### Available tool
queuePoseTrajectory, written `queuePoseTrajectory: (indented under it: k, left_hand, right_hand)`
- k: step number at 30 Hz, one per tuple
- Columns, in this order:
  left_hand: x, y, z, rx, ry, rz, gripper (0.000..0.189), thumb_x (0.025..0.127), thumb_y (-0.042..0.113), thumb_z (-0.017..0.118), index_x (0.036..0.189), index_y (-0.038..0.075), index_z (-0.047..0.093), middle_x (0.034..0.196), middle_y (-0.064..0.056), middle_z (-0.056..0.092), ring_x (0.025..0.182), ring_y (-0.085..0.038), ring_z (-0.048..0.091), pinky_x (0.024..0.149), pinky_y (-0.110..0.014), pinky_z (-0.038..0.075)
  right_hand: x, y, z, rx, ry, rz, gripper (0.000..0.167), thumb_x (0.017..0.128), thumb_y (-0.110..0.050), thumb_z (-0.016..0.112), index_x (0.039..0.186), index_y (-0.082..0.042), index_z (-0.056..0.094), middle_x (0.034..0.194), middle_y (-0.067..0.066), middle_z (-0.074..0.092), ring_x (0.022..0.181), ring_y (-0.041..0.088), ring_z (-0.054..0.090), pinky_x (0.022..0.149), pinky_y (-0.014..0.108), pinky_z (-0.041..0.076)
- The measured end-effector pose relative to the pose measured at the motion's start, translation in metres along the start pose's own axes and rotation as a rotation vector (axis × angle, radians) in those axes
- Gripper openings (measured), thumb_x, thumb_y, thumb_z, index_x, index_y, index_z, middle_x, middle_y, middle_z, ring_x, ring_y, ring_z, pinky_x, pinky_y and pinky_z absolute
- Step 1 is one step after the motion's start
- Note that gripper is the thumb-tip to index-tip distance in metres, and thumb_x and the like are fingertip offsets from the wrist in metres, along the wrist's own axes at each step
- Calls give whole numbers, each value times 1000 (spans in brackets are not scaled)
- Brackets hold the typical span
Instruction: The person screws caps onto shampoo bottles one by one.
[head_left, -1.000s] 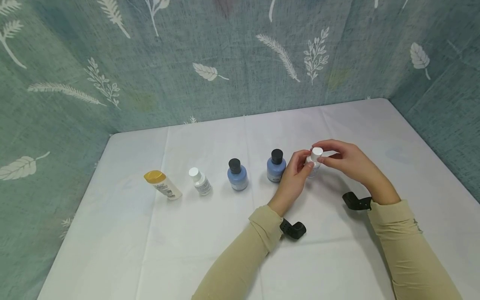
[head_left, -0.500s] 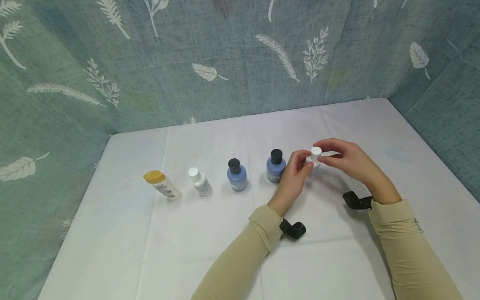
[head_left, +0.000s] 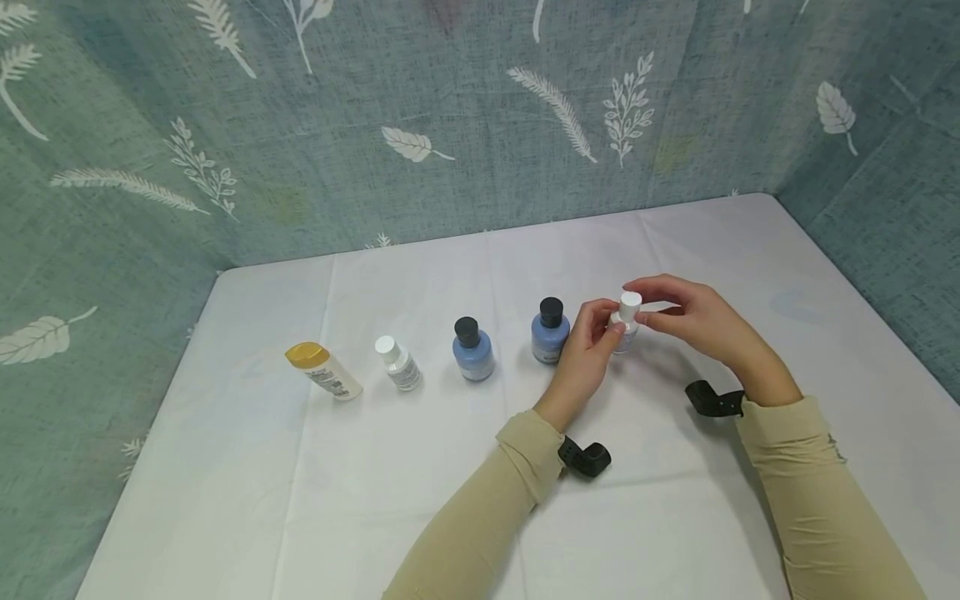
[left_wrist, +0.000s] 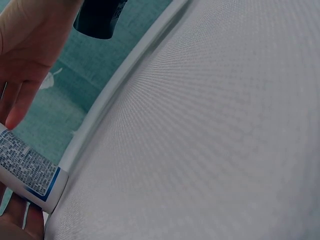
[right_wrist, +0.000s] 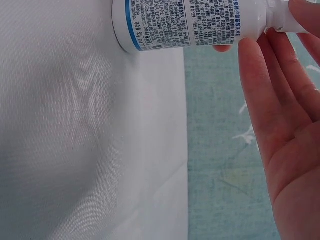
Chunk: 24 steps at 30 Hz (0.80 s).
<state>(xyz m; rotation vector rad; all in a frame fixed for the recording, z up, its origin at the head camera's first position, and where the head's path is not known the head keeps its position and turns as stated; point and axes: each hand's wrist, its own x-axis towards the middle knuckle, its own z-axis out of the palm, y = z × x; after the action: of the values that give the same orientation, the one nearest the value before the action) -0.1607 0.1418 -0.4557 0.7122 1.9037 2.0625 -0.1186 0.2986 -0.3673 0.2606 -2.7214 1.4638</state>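
A small white bottle [head_left: 626, 332] stands on the table with a white cap [head_left: 631, 302]. My left hand [head_left: 587, 357] grips the bottle's body from the left, thumb toward the front. From the right, my right hand [head_left: 693, 321] pinches the cap between thumb and fingers. Close up in the right wrist view, the bottle [right_wrist: 190, 22] shows a printed label with a blue stripe near its base. The left wrist view has the bottle's lower part [left_wrist: 30, 172] at its left edge, its base at the tabletop; the left fingers [left_wrist: 22, 217] lie around it.
Left of my hands, two blue bottles [head_left: 550, 337] [head_left: 473, 357] with black caps stand in a row. Further left are another white bottle [head_left: 399, 365] and a cream bottle [head_left: 330, 375] with a gold cap. A white cloth covers the table [head_left: 375, 492]; green leaf-patterned fabric [head_left: 450, 192] hangs behind.
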Motion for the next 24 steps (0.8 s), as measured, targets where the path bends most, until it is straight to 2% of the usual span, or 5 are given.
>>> queuePoseTrajectory:
  k: [7, 17, 24]
  left_hand:
    - [2, -3, 0, 1, -1, 5, 25, 93, 21, 49, 117, 22, 43, 115, 5, 50, 109, -6, 47, 92, -23, 37]
    - [-6, 24, 1, -6, 0, -15, 26, 93, 9, 47, 118, 8, 42, 113, 0, 50, 109, -13, 47, 89, -21, 38]
    - [-6, 23, 1, -15, 8, -23, 25, 92, 9, 48, 117, 8, 41, 113, 0, 50, 110, -13, 47, 88, -21, 39]
  right_hand:
    - [1, 1, 1, -17, 14, 1, 32, 85, -9, 60, 116, -5, 55, 113, 5, 56, 105, 18, 50, 78, 18, 43]
    - [0, 0, 1, -18, 15, 14, 32, 85, -12, 61, 116, -6, 55, 112, 5, 56, 103, 17, 50, 75, 17, 44]
    - [1, 2, 1, -9, 19, 6, 33, 85, -10, 60, 117, -5, 55, 114, 6, 56, 102, 16, 51, 74, 17, 45]
